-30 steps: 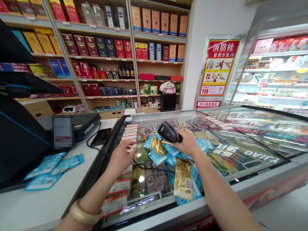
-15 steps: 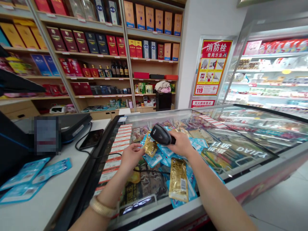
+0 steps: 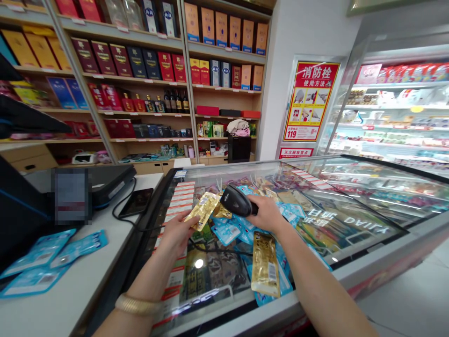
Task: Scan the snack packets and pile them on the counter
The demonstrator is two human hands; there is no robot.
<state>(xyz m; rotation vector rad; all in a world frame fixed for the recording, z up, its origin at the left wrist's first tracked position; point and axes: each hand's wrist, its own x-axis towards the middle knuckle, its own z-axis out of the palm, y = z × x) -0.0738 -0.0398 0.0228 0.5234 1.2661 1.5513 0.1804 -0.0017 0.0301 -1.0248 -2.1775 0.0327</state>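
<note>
Facing me along the back wall are shelves (image 3: pixel 210 46) of boxed goods. Orange boxes (image 3: pixel 221 29) with blue bases stand in a row up high; to their left and lower I see maroon boxes (image 3: pixel 101 58), and below those, dark bottles (image 3: pixel 177 101). A pale, crumpled cloth (image 3: pixel 238 127) sits on a black case (image 3: pixel 239 149). On the wall (image 3: pixel 275 89) to my right hangs a red and yellow poster (image 3: pixel 312 100), reading 119 near its bottom. Beyond it a lit chiller (image 3: pixel 400 49) holds rows of packages, too blurred for me to read. At my left, a phone (image 3: pixel 136 202) lies on the white counter (image 3: pixel 87 276).
</note>
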